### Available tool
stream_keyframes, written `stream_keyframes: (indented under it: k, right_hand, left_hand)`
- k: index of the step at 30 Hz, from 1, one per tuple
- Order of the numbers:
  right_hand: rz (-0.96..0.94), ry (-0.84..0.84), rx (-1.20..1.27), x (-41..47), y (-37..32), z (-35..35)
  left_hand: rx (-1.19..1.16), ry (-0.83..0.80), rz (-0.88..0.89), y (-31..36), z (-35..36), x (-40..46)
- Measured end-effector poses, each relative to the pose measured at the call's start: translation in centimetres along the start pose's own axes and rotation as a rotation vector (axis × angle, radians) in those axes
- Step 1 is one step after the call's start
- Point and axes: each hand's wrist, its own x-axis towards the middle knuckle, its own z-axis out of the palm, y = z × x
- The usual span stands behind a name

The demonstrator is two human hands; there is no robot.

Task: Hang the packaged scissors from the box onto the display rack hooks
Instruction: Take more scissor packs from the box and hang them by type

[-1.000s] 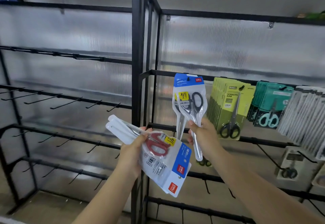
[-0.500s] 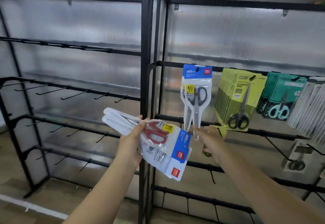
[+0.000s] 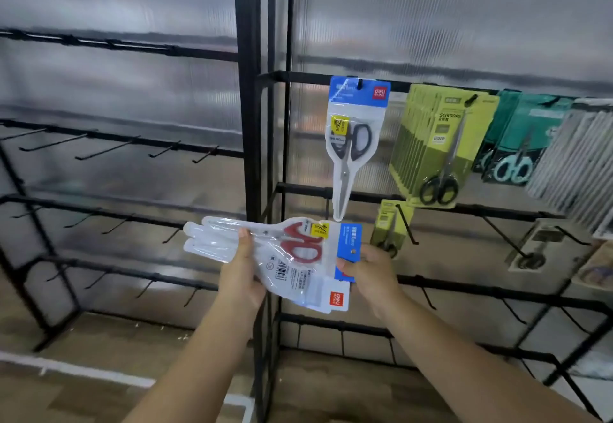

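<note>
Two hands are working one bundle. Your left hand (image 3: 240, 276) is gripping a stack of packaged scissors (image 3: 285, 256) by its clear blade end, thumb lying across the top, fingers curled beneath. Your right hand (image 3: 368, 271) is pinching the blue header card at the other end of the top pack, the one showing red handles.

The stack is lying nearly level, blade ends pointing away from the black upright post (image 3: 247, 124) on its left side, header ends crossing in front of the post to its right. A lower pack in the stack is showing its printed back and a red logo tag.

Right of the post, one blue-headed pack with dark grey handles (image 3: 353, 144) is already hanging from a hook on the upper rail, tip down; its tip is ending just above the bundle you are holding, apart from it. Further right of the post, a row of yellow-green scissor cards (image 3: 438, 144) is hanging on the same rail, then teal packs (image 3: 520, 144), then white packs (image 3: 577, 157) at the frame edge. One small yellow-green card (image 3: 391, 227) is hanging a rail lower, just beside your right hand.

Left of the post, bare hooks (image 3: 99, 152) are sticking out from several rails.
</note>
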Motion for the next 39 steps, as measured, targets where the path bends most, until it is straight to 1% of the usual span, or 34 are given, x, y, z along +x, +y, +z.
stream_keyframes:
  k: [3,5,7,9,11,14,16,20,25,27,31,34,39]
  right_hand:
    - [-0.036,0.113,-0.041,0.8,1.0,-1.5]
    - [-0.056,0.166,-0.005,1.5,1.7,-2.7]
    - [-0.088,0.216,0.017,2.2,2.2,-3.7]
    - [-0.157,0.271,-0.027,2.9,2.6,-4.3]
    - [-0.201,0.288,-0.068,3.4,3.1,-4.6]
    - [-0.241,0.255,-0.180,4.0,3.1,-4.6]
    - [-0.277,0.239,-0.275,4.7,2.6,-4.4]
    - [-0.333,0.211,-0.446,5.4,2.0,-4.2]
    - [-0.346,-0.003,-0.659,6.0,1.7,-2.7]
    - [-0.314,-0.048,-0.676,6.7,1.6,-1.5]
    - [-0.234,-0.075,-0.711,8.8,1.3,0.4]
    - [-0.164,-0.065,-0.693,10.1,1.3,1.1]
    - [-0.186,0.006,-0.639,11.5,2.3,1.6]
  left_hand:
    - [0.032,0.087,-0.010,-0.2,-1.4,1.0]
    - [0.102,0.131,0.025,0.0,-2.4,1.6]
    - [0.179,0.126,0.092,0.1,-3.5,2.0]
    - [0.260,0.130,0.148,0.0,-4.2,2.3]
    - [0.368,0.140,0.198,-0.1,-4.8,2.5]
    - [0.502,0.126,0.200,-0.5,-5.1,2.5]
    - [0.526,0.113,0.167,-0.6,-5.0,2.5]
    - [0.526,0.088,0.200,-0.4,-4.6,2.8]
    - [0.548,0.008,0.231,-0.4,-4.2,3.1]
    - [0.545,-0.027,0.245,-0.6,-4.0,3.1]
    - [0.542,-0.087,0.242,-1.0,-3.8,3.3]
    - [0.529,-0.106,0.225,-1.2,-3.7,3.7]
    - [0.502,-0.108,0.176,-1.6,-3.5,4.1]
